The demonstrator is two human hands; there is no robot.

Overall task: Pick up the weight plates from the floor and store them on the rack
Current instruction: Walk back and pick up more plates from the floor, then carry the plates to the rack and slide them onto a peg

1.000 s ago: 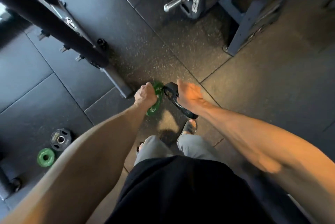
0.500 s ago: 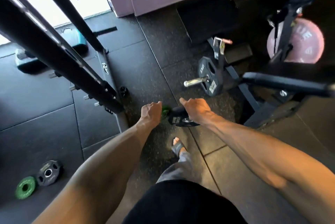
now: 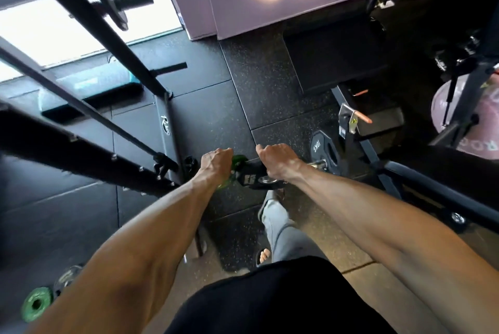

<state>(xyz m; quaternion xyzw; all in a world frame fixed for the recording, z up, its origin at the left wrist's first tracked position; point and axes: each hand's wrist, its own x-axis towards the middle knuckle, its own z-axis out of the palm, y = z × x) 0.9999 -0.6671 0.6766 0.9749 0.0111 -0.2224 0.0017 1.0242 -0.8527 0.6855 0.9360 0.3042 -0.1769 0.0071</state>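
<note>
My left hand (image 3: 216,162) grips a small green weight plate (image 3: 237,162), mostly hidden behind the fingers. My right hand (image 3: 275,158) holds a small black weight plate (image 3: 256,181) with a steel-ringed hole, carried low in front of me. Just right of it, a black 10 kg plate (image 3: 322,150) hangs on a chrome peg (image 3: 318,164) of the plate rack (image 3: 361,144). On the floor at lower left lie another green plate (image 3: 36,304) and a dark plate (image 3: 67,277), partly hidden by my left forearm.
A black squat rack frame (image 3: 164,123) with slanted bars stands at left. A pink plate (image 3: 472,128) hangs on the stand at right. A dark padded bar (image 3: 432,179) crosses the right side. A step platform (image 3: 91,88) lies by the window.
I have straightened up and stepped forward with both plates. The rack with the 10 kg plate has come close to my right hand, and the floor plates have slid to the lower left.
</note>
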